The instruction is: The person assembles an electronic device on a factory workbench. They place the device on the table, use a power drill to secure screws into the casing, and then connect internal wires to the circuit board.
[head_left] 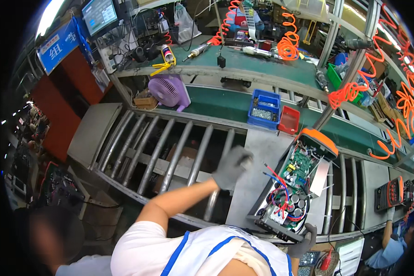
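Observation:
My left hand (230, 169), in a grey glove, hovers over the conveyor left of an opened electronic device (293, 184). Motion smears its fingers, and I cannot tell whether the small pale patch at their tips is a held thing. The device lies on a metal plate, with a green circuit board, round capacitors and loose red and blue wires showing inside. Its far end panel is orange; its near one is dark. My right hand (303, 243), also gloved, grips the near right corner of the device, its fingers partly hidden.
Metal rollers (184, 149) run left of the plate. Beyond it stand a blue bin (264, 108) with small metal parts and a red bin (289, 120). A purple fan (169, 91) sits farther left. Orange coiled hoses (347, 94) hang at right. Another person (386, 255) handles a second device (388, 195).

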Tool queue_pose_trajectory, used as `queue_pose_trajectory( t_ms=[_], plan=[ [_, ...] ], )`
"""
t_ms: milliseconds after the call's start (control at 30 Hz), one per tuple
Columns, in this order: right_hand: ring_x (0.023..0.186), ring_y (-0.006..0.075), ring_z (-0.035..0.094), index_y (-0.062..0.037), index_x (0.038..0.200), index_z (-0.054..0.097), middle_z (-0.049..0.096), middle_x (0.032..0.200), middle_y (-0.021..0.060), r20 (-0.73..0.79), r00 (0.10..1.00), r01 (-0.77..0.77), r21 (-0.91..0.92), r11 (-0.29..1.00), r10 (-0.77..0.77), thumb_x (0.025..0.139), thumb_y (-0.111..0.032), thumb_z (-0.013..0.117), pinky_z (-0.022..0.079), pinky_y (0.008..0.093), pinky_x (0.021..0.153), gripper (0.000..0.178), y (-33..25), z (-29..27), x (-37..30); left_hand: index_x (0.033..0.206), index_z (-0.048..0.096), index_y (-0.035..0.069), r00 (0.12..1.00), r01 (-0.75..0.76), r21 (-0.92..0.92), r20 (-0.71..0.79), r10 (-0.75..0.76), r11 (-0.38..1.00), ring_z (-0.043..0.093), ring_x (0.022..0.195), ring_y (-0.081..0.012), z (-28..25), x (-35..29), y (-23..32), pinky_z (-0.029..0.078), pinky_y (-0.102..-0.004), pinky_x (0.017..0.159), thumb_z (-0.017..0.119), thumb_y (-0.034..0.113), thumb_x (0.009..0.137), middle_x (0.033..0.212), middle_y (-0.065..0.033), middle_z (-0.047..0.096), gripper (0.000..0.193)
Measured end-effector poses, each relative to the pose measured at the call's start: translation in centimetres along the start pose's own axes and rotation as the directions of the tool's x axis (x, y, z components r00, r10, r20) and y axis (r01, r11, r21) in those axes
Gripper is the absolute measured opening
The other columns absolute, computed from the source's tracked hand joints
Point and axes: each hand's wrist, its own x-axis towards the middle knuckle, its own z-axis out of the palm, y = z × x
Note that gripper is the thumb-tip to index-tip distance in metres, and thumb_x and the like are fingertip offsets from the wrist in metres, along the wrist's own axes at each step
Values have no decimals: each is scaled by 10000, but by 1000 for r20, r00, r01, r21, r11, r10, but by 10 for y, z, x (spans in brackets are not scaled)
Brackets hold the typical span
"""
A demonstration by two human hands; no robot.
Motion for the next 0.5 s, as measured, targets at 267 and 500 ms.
queue_pose_trajectory(
  t_ms=[267,500],
  plan=[
    [688,147,458,22,967,568,486,796,70,350,828,517,-171,839,-439,737,-52,578,378,268,623,242,-122,57,100,1131,555,10,973,-64,-102,-229,39,993,582,953,-220,-128,304,-65,449,-338,841,577,207,846,1044,-132,621,346],
    [840,186,541,-43,988,580,534,947,81,651,490,762,4,648,-580,739,-81,631,440,288,742,258,-212,262,205,1279,465,19,972,-20,-361,-227,-67,933,543,1067,-185,-139,443,-83,427,-289,873,610,196,846,1189,-111,559,489]
  ],
)
